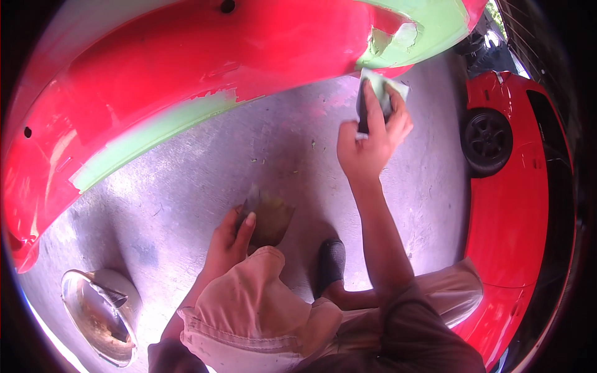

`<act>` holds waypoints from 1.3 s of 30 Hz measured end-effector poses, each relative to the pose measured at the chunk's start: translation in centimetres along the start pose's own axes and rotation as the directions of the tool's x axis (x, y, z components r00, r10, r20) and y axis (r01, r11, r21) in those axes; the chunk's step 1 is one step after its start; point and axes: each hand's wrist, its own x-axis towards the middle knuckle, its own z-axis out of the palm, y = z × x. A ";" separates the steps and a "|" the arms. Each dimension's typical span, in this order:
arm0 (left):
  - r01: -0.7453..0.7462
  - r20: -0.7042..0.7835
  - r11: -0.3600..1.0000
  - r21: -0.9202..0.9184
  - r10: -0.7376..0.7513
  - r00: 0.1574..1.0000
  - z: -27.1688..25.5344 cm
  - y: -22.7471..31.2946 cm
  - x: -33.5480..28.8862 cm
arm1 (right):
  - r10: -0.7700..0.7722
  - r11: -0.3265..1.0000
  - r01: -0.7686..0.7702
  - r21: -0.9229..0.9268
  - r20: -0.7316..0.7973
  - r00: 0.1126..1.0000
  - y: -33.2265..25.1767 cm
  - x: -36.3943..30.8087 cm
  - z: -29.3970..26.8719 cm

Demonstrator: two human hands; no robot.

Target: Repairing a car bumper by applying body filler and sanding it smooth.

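Hands (372,146) (229,241), two, one sheet (273,219) in each

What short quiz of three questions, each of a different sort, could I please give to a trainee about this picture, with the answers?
1. True or false: the bucket is on the person's left side.
2. The patches on the curved red panel are: a) blue, b) pale green, c) yellow.
3. Which of the two hands is nearer to this panel?

Key: 1. True. 2. b. 3. The right hand, which holds a flat piece.
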 end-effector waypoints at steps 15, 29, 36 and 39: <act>0.025 0.093 0.939 -0.343 0.007 0.996 0.6 11.6 6.4 | -0.110 0.529 -0.435 0.729 0.567 0.817 1.1 -0.1 -6.4; -0.308 -0.172 0.951 0.024 0.307 0.936 0.0 10.3 6.8 | -0.102 -0.569 -0.772 0.283 0.907 0.408 0.2 -0.8 -8.0; -0.334 -0.107 0.884 0.326 0.386 0.916 0.5 10.1 6.5 | -0.111 -0.557 -0.794 0.242 0.926 0.360 -3.5 -1.0 -7.6; -0.397 -0.040 0.802 0.446 0.461 0.886 1.0 9.8 7.0 | -0.041 -0.577 -0.774 0.261 0.937 0.346 -3.6 -1.7 -7.6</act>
